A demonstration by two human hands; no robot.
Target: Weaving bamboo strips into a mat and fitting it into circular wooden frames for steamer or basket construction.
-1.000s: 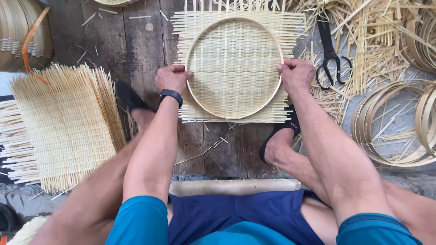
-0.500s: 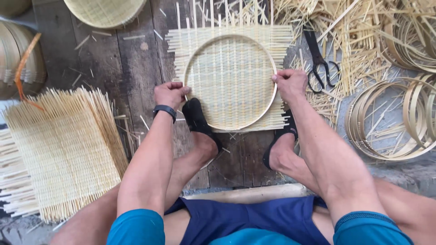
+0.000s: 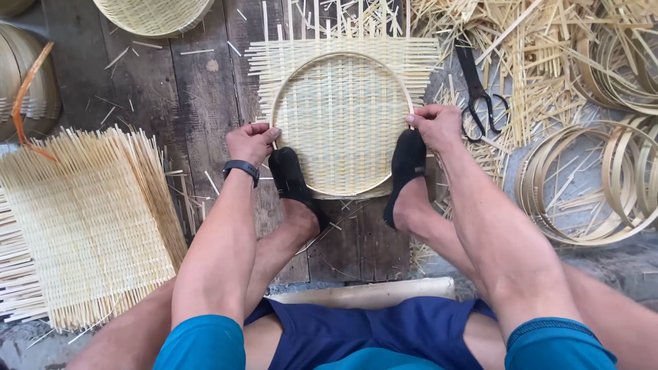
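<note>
Left hand and right hand pinch opposite edges of the round bamboo hoop on the square woven mat, black-socked feet pinning its near rim flat.

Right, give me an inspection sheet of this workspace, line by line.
Surface: dark wooden planks, littered with splinters.
Job's things: round hoop lying on a square woven mat; both sock-clad feet press on its near edge.
Clutter: black scissors, loose bamboo strips, coiled hoops, stacked woven mats, finished tray.
Grippers: left hand and right hand grip the hoop's rim at opposite sides.
Cables: nothing seen.
Surroundings: pale plank by the person's seat.
</note>
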